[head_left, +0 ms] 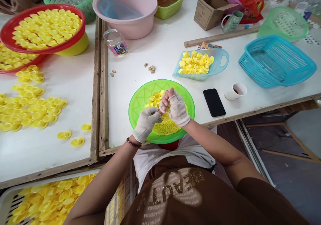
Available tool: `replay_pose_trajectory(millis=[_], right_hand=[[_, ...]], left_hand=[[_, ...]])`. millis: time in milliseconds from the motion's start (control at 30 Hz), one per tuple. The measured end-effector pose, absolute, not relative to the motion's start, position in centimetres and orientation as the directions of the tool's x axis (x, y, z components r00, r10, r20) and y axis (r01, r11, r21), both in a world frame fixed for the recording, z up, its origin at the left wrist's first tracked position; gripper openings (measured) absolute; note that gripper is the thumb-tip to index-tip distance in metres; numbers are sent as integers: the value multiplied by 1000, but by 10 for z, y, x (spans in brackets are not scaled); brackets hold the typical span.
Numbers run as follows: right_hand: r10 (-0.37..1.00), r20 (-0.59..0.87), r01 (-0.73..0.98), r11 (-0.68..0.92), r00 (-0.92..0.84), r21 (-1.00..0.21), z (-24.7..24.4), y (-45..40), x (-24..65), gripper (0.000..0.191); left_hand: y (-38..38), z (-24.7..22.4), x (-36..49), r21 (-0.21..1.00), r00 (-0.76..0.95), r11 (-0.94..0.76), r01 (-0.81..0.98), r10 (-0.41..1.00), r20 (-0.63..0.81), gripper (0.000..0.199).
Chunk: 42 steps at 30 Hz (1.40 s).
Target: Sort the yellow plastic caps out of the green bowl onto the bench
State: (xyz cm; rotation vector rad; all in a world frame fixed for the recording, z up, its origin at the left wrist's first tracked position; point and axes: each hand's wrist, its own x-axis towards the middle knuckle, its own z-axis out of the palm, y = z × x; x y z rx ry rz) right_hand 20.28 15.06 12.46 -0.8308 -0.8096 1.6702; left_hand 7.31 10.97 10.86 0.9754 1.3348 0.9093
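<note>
Both my hands wear white fingerless gloves and meet above a green round tray [136,99] at the table's front edge. Fingers of my left hand [147,121] are pinched together beside the right fingertips; what they hold is too small to name. My right hand [177,107] is curled, its thumb raised, closed on something I cannot make out. In the tray lie yellow ring-like plastic pieces [154,99] towards the back and a heap of small yellow bits [165,128] towards the front, partly hidden by the hands.
A blue scoop [220,66] holds more yellow pieces. To the right are a black phone [214,102], a paper cup [235,91] and a blue basket [276,61]. A pink basin [125,10], clear jar [115,43] and red tray of yellow pieces [81,24] stand behind and left.
</note>
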Motion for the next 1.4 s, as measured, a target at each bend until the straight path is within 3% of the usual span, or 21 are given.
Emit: replay_pose_trajectory(millis=[433,500,600,667,733,833,967,1067,1200,1300,1400], right_hand=[[957,-210,-489,-284,-201,-825,130,157,217,55],[954,-192,-340,-264,-231,-902,127,153,227,53],[899,-92,173,-19,-428,-985,115,143,240,46],[778,-87,501,310,-622,-808,102,137,243,34],[657,-150,607,553,-739,-571,89,131,240,13],[570,-228,605,660,-790,-446,76,126,231,23],[572,-188,582,651,-798,-488,89,133,227,29],[611,-8,492,629,-792,-602,118,139,230,26],[673,329,218,594,-663,-775,147,137,230,18],[710,390,170,579,-587,-798,149,137,229,15],[787,343,182,491,-513,-852,142,140,235,18]], left_hand=[[107,106,65,954,14,292,64,956,-293,33],[104,113,50,962,-28,238,133,971,-237,32],[96,125,12,943,-161,157,292,980,-113,29],[87,132,-16,925,-255,154,347,965,-65,28],[75,135,-38,925,-316,177,336,946,-67,28],[61,136,-49,941,-342,189,281,936,-86,32],[55,136,-29,968,-299,177,176,947,-119,35],[63,133,-6,969,-216,164,187,969,-122,33],[81,125,21,969,-78,121,217,991,-107,32],[91,122,37,974,-18,98,205,995,-96,32],[93,124,44,977,-12,107,183,994,-106,32]])
